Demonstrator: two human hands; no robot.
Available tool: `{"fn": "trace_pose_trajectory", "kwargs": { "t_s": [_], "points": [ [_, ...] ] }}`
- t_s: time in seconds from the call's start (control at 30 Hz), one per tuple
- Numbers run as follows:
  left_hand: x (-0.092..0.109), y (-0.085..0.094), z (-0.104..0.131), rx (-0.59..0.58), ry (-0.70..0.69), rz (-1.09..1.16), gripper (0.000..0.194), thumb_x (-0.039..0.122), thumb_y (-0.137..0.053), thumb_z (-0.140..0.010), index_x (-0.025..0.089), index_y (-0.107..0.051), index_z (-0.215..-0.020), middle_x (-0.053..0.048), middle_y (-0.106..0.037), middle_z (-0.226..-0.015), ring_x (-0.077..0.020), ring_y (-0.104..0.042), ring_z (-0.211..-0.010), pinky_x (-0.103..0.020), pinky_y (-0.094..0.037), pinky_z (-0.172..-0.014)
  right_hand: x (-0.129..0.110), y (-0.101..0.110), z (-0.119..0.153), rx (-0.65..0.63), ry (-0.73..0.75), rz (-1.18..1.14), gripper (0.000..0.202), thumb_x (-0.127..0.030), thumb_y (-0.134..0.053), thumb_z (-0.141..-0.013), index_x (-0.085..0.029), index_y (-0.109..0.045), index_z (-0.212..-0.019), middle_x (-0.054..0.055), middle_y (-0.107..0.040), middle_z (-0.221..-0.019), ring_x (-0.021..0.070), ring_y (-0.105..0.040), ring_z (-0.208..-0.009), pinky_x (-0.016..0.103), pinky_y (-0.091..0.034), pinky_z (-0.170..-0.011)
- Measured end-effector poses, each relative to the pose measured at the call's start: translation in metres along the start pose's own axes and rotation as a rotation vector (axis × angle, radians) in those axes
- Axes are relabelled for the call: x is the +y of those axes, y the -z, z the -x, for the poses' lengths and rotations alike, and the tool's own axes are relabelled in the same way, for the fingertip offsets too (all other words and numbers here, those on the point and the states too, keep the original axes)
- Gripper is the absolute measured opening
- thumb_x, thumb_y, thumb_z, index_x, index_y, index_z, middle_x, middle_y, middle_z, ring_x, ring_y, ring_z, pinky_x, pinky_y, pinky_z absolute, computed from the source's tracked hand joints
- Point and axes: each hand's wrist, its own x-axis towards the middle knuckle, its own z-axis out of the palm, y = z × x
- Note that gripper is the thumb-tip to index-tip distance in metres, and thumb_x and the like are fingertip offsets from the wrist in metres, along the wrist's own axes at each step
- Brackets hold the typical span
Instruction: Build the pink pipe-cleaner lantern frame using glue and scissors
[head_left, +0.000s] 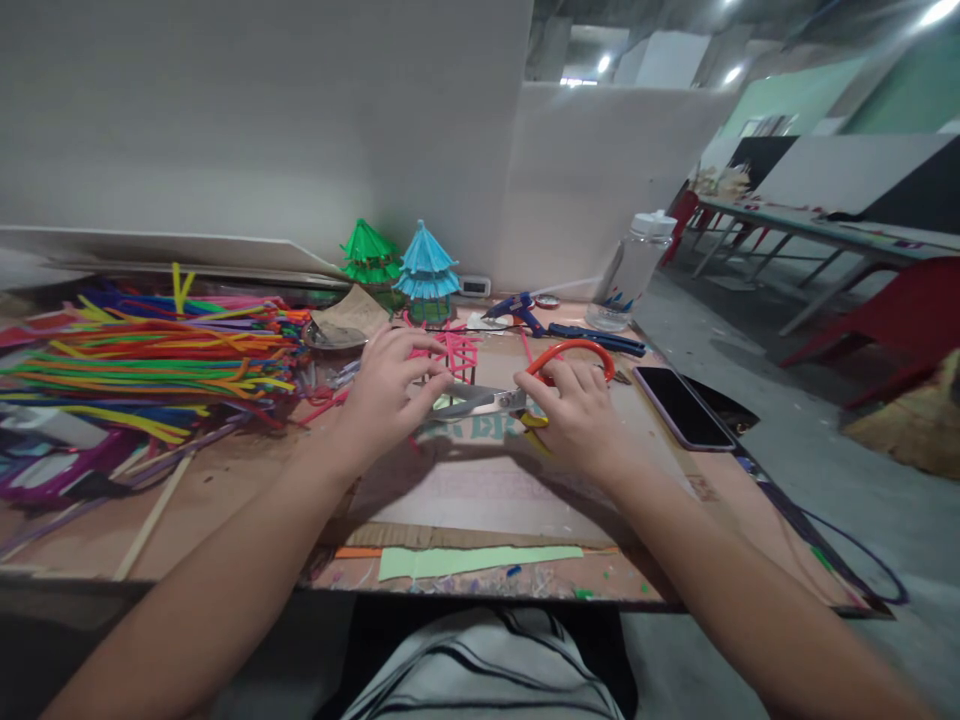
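My right hand (pixel 581 410) grips a pair of scissors (pixel 487 403) with orange and yellow handles, the blades pointing left. The blade tips reach the fingers of my left hand (pixel 397 385), which are pinched together; what lies between them, if anything, I cannot make out. Just behind the blades stands a pink frame of fuzzy pipe cleaners (pixel 459 350), partly covered by my left hand. Under both hands lies a pale sheet (pixel 465 490) on cardboard. Farther back stand a green tiered-roof model (pixel 369 255) and a blue one (pixel 426 265).
Bundles of coloured pipe cleaners (pixel 165 350) fill the left side, near a purple glue gun (pixel 90 470). A blue glue gun (pixel 517 310), a water bottle (pixel 630 275) and a phone (pixel 684 408) lie or stand to the right. Light green paper strip (pixel 480 562) rests at the front edge.
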Motion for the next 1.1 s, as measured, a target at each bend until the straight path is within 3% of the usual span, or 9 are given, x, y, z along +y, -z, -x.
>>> {"fn": "trace_pose_trajectory", "kwargs": {
  "t_s": [0.13,0.27,0.43,0.6,0.8,1.1],
  "points": [
    [-0.001,0.0,0.0,-0.024,-0.028,-0.011,0.017,0.041,-0.072,-0.091,0.024,-0.074,-0.087,-0.007,-0.073,-0.113,-0.0283,-0.061,-0.119,-0.052,-0.035,-0.116,0.001,-0.001,0.0,0.012,-0.007,0.001,0.033,-0.024,-0.063,-0.089,-0.021,-0.066,-0.122,0.012,-0.062,-0.105,0.0303,-0.051,-0.098,0.042,-0.036,-0.087],
    [0.003,0.0,0.0,-0.065,0.034,-0.039,0.015,0.037,-0.067,-0.092,0.025,-0.072,-0.085,-0.007,-0.071,-0.115,-0.028,-0.061,-0.12,-0.054,-0.033,-0.118,0.001,0.002,0.0,0.0,0.004,0.03,0.039,-0.021,-0.061,-0.088,-0.024,-0.064,-0.127,0.011,-0.063,-0.11,0.0306,-0.051,-0.102,0.043,-0.036,-0.089],
    [0.009,0.0,0.002,-0.073,0.086,-0.041,0.017,0.033,-0.062,-0.09,0.024,-0.067,-0.077,-0.006,-0.071,-0.116,-0.0295,-0.06,-0.12,-0.06,-0.021,-0.123,-0.004,0.01,-0.002,0.077,0.026,0.116,0.039,-0.016,-0.059,-0.09,-0.027,-0.065,-0.127,0.011,-0.064,-0.112,0.0304,-0.051,-0.104,0.043,-0.035,-0.089],
    [0.012,-0.002,0.001,-0.088,0.08,0.005,0.012,0.026,-0.057,-0.086,0.024,-0.062,-0.075,-0.006,-0.071,-0.112,-0.0286,-0.061,-0.114,-0.057,-0.03,-0.119,-0.005,0.007,-0.001,0.059,0.003,0.08,0.039,-0.018,-0.059,-0.092,-0.029,-0.065,-0.129,0.012,-0.064,-0.117,0.0321,-0.05,-0.108,0.046,-0.035,-0.09],
    [0.016,-0.008,0.003,-0.107,0.098,-0.026,0.01,0.021,-0.051,-0.085,0.022,-0.058,-0.077,-0.011,-0.066,-0.105,-0.0304,-0.057,-0.105,-0.054,-0.044,-0.102,-0.006,0.003,0.0,0.063,0.006,0.109,0.04,-0.02,-0.059,-0.094,-0.03,-0.063,-0.132,0.012,-0.063,-0.119,0.0326,-0.05,-0.111,0.046,-0.035,-0.093],
    [0.025,-0.014,0.006,-0.1,0.069,-0.27,0.01,0.016,-0.056,-0.08,0.022,-0.064,-0.08,-0.011,-0.063,-0.106,-0.0343,-0.054,-0.109,-0.06,-0.035,-0.114,-0.009,0.002,0.0,0.005,-0.025,0.023,0.046,-0.018,-0.057,-0.093,-0.034,-0.061,-0.137,0.012,-0.061,-0.123,0.0335,-0.048,-0.111,0.048,-0.034,-0.096]
  ]
}}
